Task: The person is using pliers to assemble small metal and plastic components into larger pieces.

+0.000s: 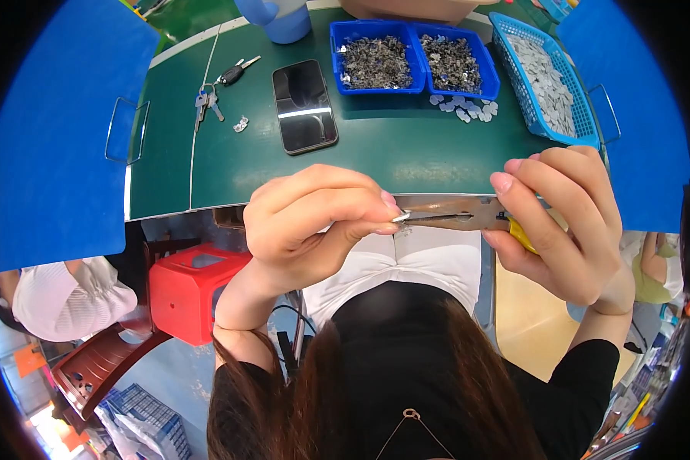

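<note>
Between the thumb and forefinger of my left hand (314, 218) is pinched a small silvery metal piece (402, 218). My right hand (563, 218) is closed round the yellow handles (523, 236) of a pair of needle-nose pliers (456, 218). The long thin jaws point left, and their tip meets the small piece at my left fingertips. Both hands are raised just in front of the table's near edge, above my lap. Whether the jaws grip the piece is too small to tell.
On the green table (230, 172) stand two blue bins (379, 90) of small dark metal parts. Flat grey pieces (468, 109) lie before them, and a light-blue basket (590, 138) holds more. A phone (305, 107), keys (208, 103) and a blue jug (287, 27) are farther left. Blue panels (46, 138) flank the table.
</note>
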`<state>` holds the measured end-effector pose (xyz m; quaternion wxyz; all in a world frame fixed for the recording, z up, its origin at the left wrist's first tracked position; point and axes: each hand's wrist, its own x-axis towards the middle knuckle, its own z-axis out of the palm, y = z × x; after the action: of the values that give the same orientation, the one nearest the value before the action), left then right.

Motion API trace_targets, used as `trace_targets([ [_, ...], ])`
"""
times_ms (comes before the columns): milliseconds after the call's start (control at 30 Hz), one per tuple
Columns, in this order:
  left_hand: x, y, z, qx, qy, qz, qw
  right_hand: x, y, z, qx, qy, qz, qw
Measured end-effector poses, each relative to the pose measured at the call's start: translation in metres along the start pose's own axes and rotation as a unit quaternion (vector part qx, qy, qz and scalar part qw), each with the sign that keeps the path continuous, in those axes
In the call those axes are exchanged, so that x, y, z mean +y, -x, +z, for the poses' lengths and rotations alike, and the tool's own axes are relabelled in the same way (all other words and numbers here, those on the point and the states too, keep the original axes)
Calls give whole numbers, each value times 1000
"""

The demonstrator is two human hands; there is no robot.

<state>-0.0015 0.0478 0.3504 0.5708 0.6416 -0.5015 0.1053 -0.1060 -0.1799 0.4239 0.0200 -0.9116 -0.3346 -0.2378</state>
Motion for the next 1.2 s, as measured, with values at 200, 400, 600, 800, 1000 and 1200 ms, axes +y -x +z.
trace_targets([
  [200,1,-2,-1,-14,5,13,1000,1,0,-1,-8,-7,-9,1000],
  [400,2,-2,-3,-23,-1,16,1000,1,-3,-5,-22,5,-23,999],
  [600,-2,5,4,20,87,8,996,-9,-3,-10,-20,21,-13,999],
  [800,0,6,-2,-14,65,27,997,-14,-3,-14,-42,16,7,999],
  [1000,-10,8,10,8,166,40,985,-17,2,-14,-49,35,12,998],
  [1200,-15,11,20,14,154,39,987,-22,10,-11,-54,78,9,995],
])
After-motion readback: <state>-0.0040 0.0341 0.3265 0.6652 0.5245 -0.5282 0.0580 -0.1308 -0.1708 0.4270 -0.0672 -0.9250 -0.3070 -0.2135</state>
